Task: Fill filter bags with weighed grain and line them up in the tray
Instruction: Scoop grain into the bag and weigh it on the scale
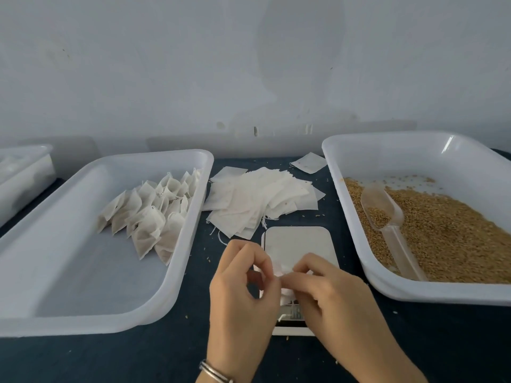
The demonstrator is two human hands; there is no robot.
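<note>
My left hand (pixel 243 283) and my right hand (pixel 329 288) together pinch a small white filter bag (pixel 280 268) above the digital scale (pixel 298 244). Most of the bag is hidden by my fingers. A loose pile of empty filter bags (pixel 262 200) lies behind the scale. The white tray (pixel 83 294) on the left holds several filled bags (pixel 152 214) standing in rows along its far right side. On the right, another white tray (pixel 359 211) holds brown grain (pixel 448 236) with a clear plastic scoop (pixel 384 214) lying in it.
A dark cloth (pixel 138 355) covers the table, with stray grains scattered on it. A third white container (pixel 22 175) stands at the far left edge. One single empty bag (pixel 309 163) lies apart near the wall. A pale wall rises right behind the table.
</note>
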